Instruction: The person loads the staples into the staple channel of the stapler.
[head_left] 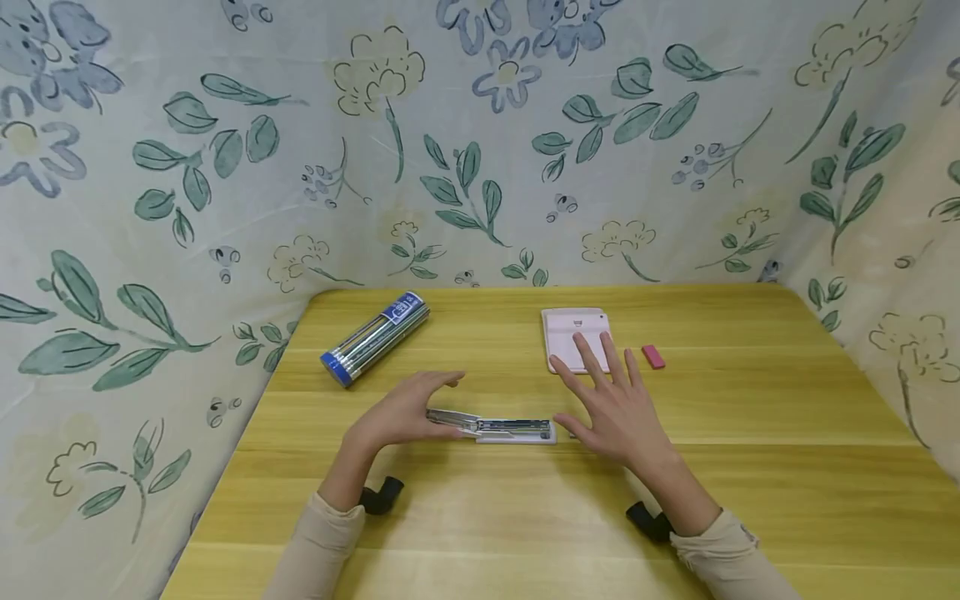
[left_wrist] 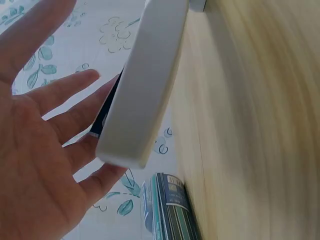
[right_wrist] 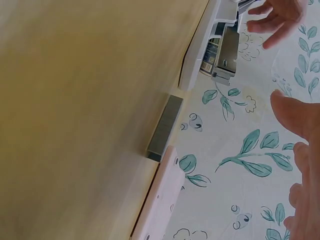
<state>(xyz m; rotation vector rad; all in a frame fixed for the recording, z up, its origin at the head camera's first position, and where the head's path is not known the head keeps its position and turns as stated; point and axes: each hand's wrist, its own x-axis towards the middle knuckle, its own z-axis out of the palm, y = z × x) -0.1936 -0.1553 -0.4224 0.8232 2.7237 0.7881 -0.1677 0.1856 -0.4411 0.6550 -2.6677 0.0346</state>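
A white stapler (head_left: 516, 430) lies on the table, its top arm swung far back to the left so that the metal inside shows. My left hand (head_left: 408, 408) is around the raised arm, thumb and fingers spread apart. In the left wrist view the fingers (left_wrist: 75, 112) pass behind the white arm; whether they touch it I cannot tell. My right hand (head_left: 618, 412) hovers to the right of the stapler with fingers fanned out, holding nothing. Beneath it, a grey strip of staples (right_wrist: 166, 125) lies on the table beyond the stapler's end, mostly hidden in the head view.
A clear tube of pencils with blue ends (head_left: 375, 340) lies at the back left. Behind my right hand is a flat pale pink case (head_left: 558, 337), with a small dark pink block (head_left: 653, 357) beside it. Floral cloth (head_left: 480, 150) hangs behind the table.
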